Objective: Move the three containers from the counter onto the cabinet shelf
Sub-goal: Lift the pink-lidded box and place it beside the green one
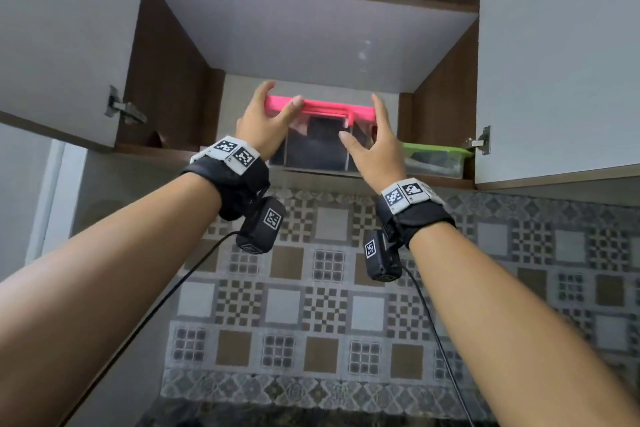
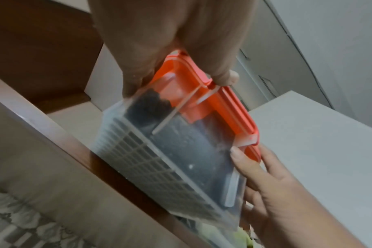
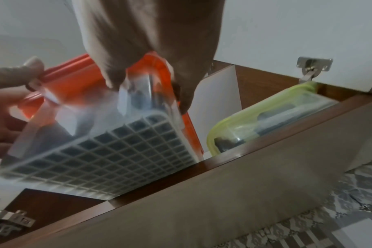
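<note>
Where white cabinet doors stand open, brown shelf, patterned tiles below.

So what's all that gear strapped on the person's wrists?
Both forearms are bare, no sleeves. Each wrist wears a black fabric strap, left and right, topped with a white block printed with black-and-white square codes. A small black camera box, also carrying a code tag, hangs under each wrist, and a thin black cable trails from it.
</note>
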